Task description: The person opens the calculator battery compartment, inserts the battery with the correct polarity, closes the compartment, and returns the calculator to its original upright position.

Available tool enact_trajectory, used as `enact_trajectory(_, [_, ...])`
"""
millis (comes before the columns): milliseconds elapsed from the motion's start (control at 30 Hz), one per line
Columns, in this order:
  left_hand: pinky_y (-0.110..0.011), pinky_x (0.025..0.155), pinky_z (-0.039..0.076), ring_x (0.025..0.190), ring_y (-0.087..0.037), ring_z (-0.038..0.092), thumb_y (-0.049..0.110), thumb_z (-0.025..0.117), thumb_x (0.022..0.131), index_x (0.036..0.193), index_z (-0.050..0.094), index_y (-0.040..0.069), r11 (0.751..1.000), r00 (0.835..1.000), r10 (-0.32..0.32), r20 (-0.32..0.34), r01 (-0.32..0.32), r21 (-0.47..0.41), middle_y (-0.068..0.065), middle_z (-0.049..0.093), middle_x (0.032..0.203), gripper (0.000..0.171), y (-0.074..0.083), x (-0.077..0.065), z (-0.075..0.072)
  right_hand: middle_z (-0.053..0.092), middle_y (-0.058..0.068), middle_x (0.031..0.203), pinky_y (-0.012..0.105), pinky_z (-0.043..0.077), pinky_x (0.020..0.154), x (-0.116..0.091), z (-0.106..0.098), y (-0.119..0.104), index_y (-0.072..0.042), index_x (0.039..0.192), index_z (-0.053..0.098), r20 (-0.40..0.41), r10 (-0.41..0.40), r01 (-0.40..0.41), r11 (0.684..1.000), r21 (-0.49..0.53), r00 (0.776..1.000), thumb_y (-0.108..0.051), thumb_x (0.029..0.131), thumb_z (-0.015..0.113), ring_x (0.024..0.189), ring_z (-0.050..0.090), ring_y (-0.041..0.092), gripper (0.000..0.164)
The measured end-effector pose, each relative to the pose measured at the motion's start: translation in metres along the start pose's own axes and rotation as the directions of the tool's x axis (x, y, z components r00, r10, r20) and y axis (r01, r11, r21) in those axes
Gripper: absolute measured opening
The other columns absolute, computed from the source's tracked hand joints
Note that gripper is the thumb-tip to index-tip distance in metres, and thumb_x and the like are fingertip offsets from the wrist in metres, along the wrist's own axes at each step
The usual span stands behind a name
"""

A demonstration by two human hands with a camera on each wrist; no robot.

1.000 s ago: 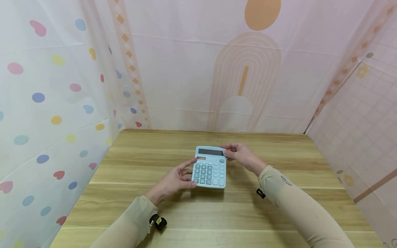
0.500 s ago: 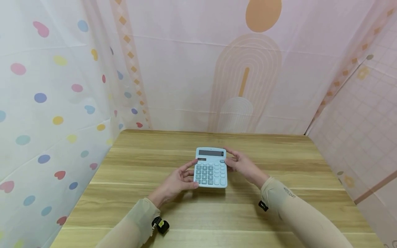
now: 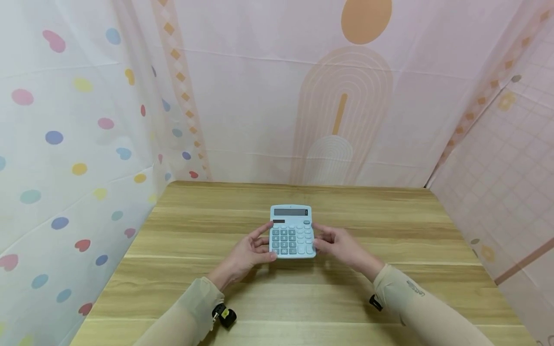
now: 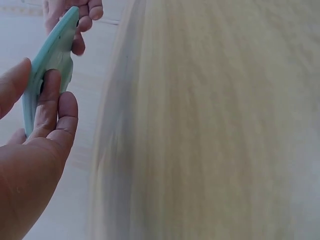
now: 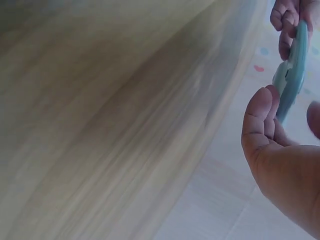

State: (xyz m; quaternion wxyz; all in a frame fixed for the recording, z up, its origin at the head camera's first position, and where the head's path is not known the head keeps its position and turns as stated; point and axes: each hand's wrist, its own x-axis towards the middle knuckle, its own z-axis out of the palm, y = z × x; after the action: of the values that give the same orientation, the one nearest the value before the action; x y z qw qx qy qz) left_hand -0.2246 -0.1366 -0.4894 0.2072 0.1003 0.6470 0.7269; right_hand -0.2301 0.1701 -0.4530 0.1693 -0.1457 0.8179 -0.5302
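A light blue desk calculator [image 3: 292,235] with grey number keys is held above the wooden table, its display facing up and toward the head camera. My left hand [image 3: 248,252] grips its left edge. In the left wrist view the thumb [image 4: 14,86] is on the key side and the fingers are bent against the back. My right hand [image 3: 342,245] is at the lower right edge. In the right wrist view its fingers [image 5: 258,112] are behind the calculator [image 5: 295,75], and its thumb [image 5: 314,118] stands apart from the front.
The wood-grain table [image 3: 277,302] spreads out below both hands. A pale patterned curtain [image 3: 242,105] hangs behind its far edge, and a dotted one [image 3: 86,202] hangs along the left side. Each wrist carries a small black camera mount [image 3: 224,316].
My right hand has slid from the calculator's upper right corner down its right edge. The left hand has kept its grip. The calculator has shifted only slightly, and a digit shows on its display.
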Motion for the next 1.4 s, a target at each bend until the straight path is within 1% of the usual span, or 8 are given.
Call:
enact_trajectory(100, [-0.026, 0.096, 0.061, 0.111, -0.016, 0.073, -0.012, 0.074, 0.091, 0.17, 0.026, 0.011, 1.0, 1.0, -0.005, -0.001, 0.005, 0.001, -0.033, 0.054, 0.152, 0.096, -0.001, 0.0, 0.0, 0.071, 0.024, 0.138, 0.03, 0.061, 0.097, -0.004, 0.001, 0.003, 0.0, 0.162, 0.043, 0.002, -0.039, 0.039, 0.999, -0.035, 0.999, -0.017, 0.103, 0.072, 0.122, 0.072, 0.028, 0.067])
enact_trajectory(200, [-0.026, 0.096, 0.062, 0.111, -0.016, 0.073, -0.012, 0.075, 0.091, 0.17, 0.026, 0.011, 1.0, 1.0, -0.002, 0.007, 0.002, -0.002, -0.033, 0.054, 0.151, 0.096, -0.002, 0.0, 0.002, 0.073, 0.023, 0.132, 0.025, 0.061, 0.092, -0.005, 0.003, 0.006, -0.002, 0.162, 0.043, -0.005, -0.039, 0.039, 0.999, -0.002, 0.999, -0.013, 0.098, 0.078, 0.118, 0.072, 0.027, 0.074])
enact_trajectory(367, [-0.027, 0.096, 0.062, 0.113, -0.017, 0.074, -0.012, 0.075, 0.091, 0.171, 0.025, 0.013, 1.0, 1.0, -0.008, 0.015, 0.008, -0.013, -0.032, 0.054, 0.152, 0.097, -0.004, 0.0, 0.002, 0.074, 0.022, 0.128, 0.023, 0.06, 0.088, -0.005, 0.007, 0.011, -0.004, 0.164, 0.039, -0.005, -0.037, 0.037, 0.998, 0.06, 0.999, -0.008, 0.094, 0.081, 0.111, 0.072, 0.022, 0.083])
enact_trajectory(600, [-0.028, 0.096, 0.062, 0.113, -0.018, 0.074, -0.012, 0.074, 0.091, 0.171, 0.024, 0.012, 1.0, 1.0, 0.001, 0.016, -0.001, -0.001, -0.034, 0.053, 0.153, 0.097, -0.002, -0.002, 0.003, 0.072, 0.024, 0.13, 0.023, 0.061, 0.089, -0.005, 0.009, 0.014, -0.004, 0.167, 0.033, 0.01, -0.047, 0.046, 0.996, 0.077, 0.999, 0.0, 0.09, 0.082, 0.109, 0.071, 0.023, 0.092])
enact_trajectory(967, [-0.026, 0.093, 0.062, 0.108, -0.018, 0.074, -0.002, 0.081, 0.091, 0.17, 0.029, 0.014, 0.987, 1.0, -0.022, -0.018, 0.025, 0.162, -0.028, 0.061, 0.148, 0.096, 0.003, -0.001, 0.007, 0.073, 0.021, 0.127, 0.022, 0.061, 0.087, -0.006, 0.007, 0.014, -0.002, 0.167, 0.031, 0.015, -0.036, 0.035, 0.998, 0.051, 0.999, 0.0, 0.09, 0.082, 0.106, 0.07, 0.021, 0.092])
enact_trajectory(1167, [-0.032, 0.098, 0.061, 0.115, -0.023, 0.074, 0.005, 0.084, 0.09, 0.169, 0.033, 0.018, 0.957, 0.998, -0.028, -0.05, 0.041, 0.286, -0.024, 0.066, 0.144, 0.095, 0.007, 0.004, 0.009, 0.073, 0.018, 0.125, 0.022, 0.059, 0.086, -0.003, 0.002, 0.011, -0.004, 0.167, 0.034, 0.018, -0.017, 0.017, 1.0, 0.013, 1.0, -0.005, 0.091, 0.082, 0.104, 0.068, 0.02, 0.09])
enact_trajectory(1300, [-0.037, 0.102, 0.061, 0.12, -0.028, 0.073, 0.006, 0.084, 0.091, 0.169, 0.031, 0.017, 0.933, 0.999, -0.031, -0.038, 0.043, 0.356, -0.026, 0.063, 0.147, 0.095, 0.012, 0.008, 0.007, 0.072, 0.021, 0.128, 0.022, 0.058, 0.085, 0.001, -0.002, 0.01, -0.001, 0.166, 0.032, 0.038, -0.016, 0.016, 1.0, 0.014, 0.999, -0.005, 0.093, 0.081, 0.104, 0.067, 0.019, 0.088])
enact_trajectory(1400, [-0.038, 0.101, 0.061, 0.122, -0.031, 0.072, 0.005, 0.083, 0.092, 0.17, 0.03, 0.014, 0.925, 0.999, -0.035, -0.022, 0.041, 0.378, -0.028, 0.062, 0.147, 0.094, 0.018, 0.015, 0.006, 0.072, 0.024, 0.13, 0.021, 0.058, 0.084, 0.006, -0.006, 0.009, 0.001, 0.166, 0.031, 0.042, -0.017, 0.017, 1.0, 0.02, 0.999, -0.003, 0.094, 0.079, 0.104, 0.068, 0.019, 0.087])
